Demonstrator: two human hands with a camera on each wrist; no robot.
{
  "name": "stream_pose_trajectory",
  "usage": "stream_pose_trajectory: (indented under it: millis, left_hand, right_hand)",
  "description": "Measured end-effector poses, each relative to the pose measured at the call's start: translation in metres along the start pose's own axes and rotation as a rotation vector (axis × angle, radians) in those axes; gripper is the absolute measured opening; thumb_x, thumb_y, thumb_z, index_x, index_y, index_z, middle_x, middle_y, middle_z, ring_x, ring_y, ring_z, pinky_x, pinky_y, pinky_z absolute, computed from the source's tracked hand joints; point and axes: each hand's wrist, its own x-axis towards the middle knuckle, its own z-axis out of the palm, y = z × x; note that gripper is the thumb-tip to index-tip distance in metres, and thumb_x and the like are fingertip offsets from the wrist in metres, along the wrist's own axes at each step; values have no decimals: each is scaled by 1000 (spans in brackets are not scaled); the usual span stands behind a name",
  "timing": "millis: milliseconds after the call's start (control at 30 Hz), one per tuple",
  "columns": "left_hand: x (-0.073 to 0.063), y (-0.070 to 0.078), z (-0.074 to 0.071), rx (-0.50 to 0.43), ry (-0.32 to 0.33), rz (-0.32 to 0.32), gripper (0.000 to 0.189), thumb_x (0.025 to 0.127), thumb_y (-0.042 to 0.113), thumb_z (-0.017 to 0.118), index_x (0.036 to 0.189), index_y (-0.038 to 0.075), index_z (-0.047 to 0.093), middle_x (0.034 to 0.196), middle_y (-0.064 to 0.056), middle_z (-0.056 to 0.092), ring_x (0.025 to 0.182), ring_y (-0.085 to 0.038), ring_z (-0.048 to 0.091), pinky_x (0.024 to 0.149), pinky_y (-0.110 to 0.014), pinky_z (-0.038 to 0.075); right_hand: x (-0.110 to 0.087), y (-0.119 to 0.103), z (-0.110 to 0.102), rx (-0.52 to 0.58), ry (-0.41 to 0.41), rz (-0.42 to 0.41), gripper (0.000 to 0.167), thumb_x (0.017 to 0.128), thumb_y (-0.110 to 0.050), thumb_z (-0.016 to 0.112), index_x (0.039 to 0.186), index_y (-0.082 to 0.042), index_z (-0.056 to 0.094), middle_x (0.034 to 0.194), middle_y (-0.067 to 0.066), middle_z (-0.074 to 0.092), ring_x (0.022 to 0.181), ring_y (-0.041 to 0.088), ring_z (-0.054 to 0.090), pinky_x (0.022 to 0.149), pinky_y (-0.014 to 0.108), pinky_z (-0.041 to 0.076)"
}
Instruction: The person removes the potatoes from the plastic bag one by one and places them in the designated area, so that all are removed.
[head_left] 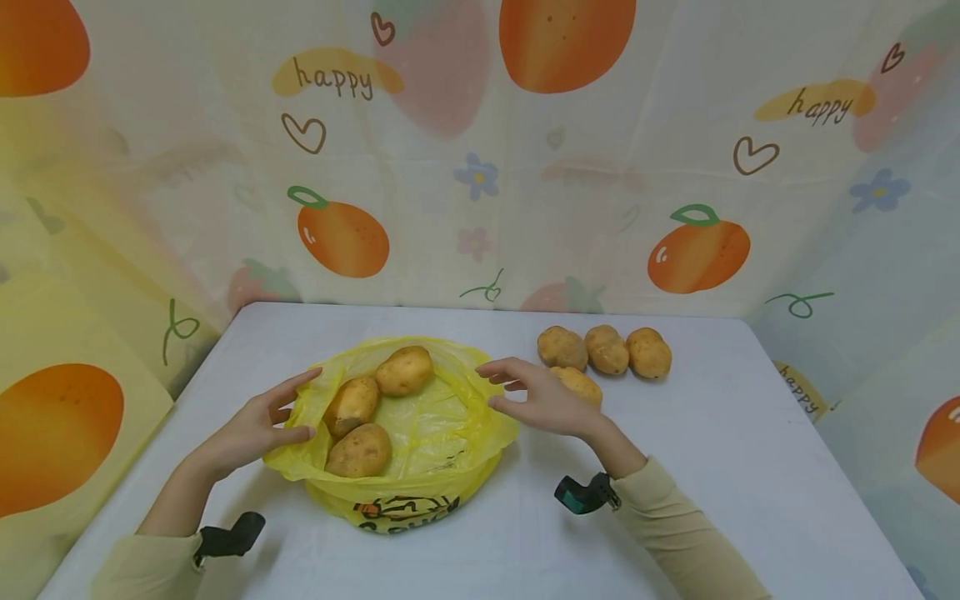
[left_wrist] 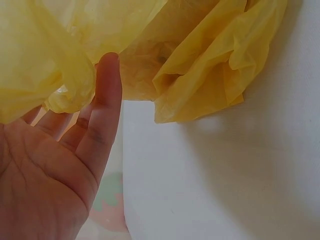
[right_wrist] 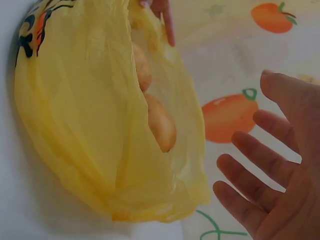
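A yellow plastic bag [head_left: 420,421] sits with its mouth spread wide at the left-centre of the table. Inside, along its left side, lie three potatoes [head_left: 405,371]. My left hand [head_left: 251,429] holds the bag's left rim, thumb over the inner side; in the left wrist view, a fold of yellow plastic [left_wrist: 75,75] covers part of the fingers. Just beyond the bag's right rim hovers my right hand [head_left: 547,400], fingers apart and holding nothing, as the right wrist view shows. Behind that hand, a potato [head_left: 581,386] is partly hidden.
Several potatoes stand at the table's back right, three of them in a row: a left one [head_left: 561,347], a middle one [head_left: 607,349] and a right one [head_left: 649,352]. A printed fruit-pattern cloth [head_left: 570,225] hangs behind the white table [head_left: 720,467].
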Motion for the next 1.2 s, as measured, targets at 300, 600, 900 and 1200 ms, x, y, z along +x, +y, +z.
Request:
stream_pose_trajectory:
  millis: [300,600,900,1200]
  left_hand:
    - [0,-1,0,-2,-1,8,81,83,16,68,148,23,19,149,-19,20,121,-45,39,73,-32,52]
    - [0,0,0,21,8,19,81,84,16,68,148,22,20,149,-18,20,121,-46,40,73,-30,52]
    - [0,1,1,25,6,8,80,84,17,67,148,22,20,149,-19,21,120,-46,41,73,-30,52]
    - [0,2,1,16,3,6,80,84,17,67,148,22,19,149,-19,19,120,-46,42,72,-31,52]
  right_hand:
    - [11,-7,16,-3,-51,-35,44,90,-23,61,131,-14,49,129,3,52,116,22,52,96,36,42]
    - [21,-17,31,10,-85,-81,45,90,-22,61,131,-11,48,131,5,51,116,20,52,96,39,42]
    - [31,-23,50,-32,-95,-60,43,91,-27,58,131,-12,48,131,5,51,114,21,53,95,37,43]
    - [38,-28,72,-94,-112,-55,44,91,-28,57,131,-14,48,129,1,51,114,21,52,92,33,44]
